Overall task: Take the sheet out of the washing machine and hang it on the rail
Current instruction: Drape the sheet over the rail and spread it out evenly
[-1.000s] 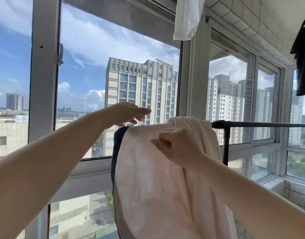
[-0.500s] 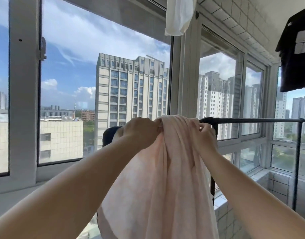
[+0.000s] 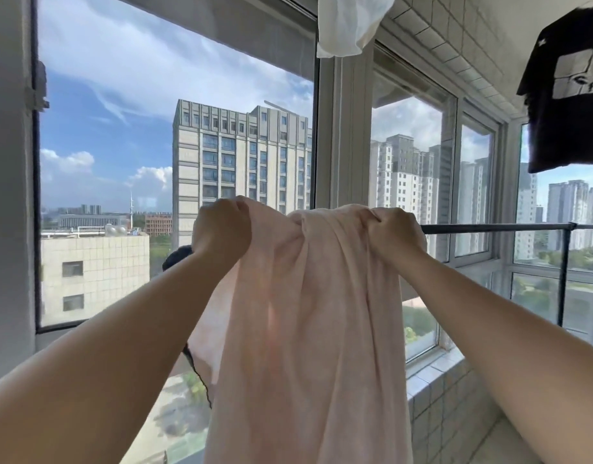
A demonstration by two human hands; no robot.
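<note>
A pale pink sheet point(image 3: 308, 323) with a dark blue edge hangs bunched over the left end of a black rail point(image 3: 496, 227). The rail runs to the right at chest height in front of the windows. My left hand point(image 3: 221, 229) grips the sheet's top fold on the left. My right hand point(image 3: 393, 231) grips the top fold on the right, just where the bare rail begins. The sheet hangs down between my arms and hides the rail's left end. The washing machine is out of view.
A black printed T-shirt point(image 3: 569, 92) hangs overhead at the right. White cloth point(image 3: 348, 25) hangs from above at the top centre. The rail's black upright point(image 3: 562, 279) stands at the right. A tiled ledge point(image 3: 435, 366) runs under the windows.
Both hands have closed on the sheet's top fold and moved apart along it, spreading the bunched cloth a little. The view has swung right, showing more rail and the T-shirt.
</note>
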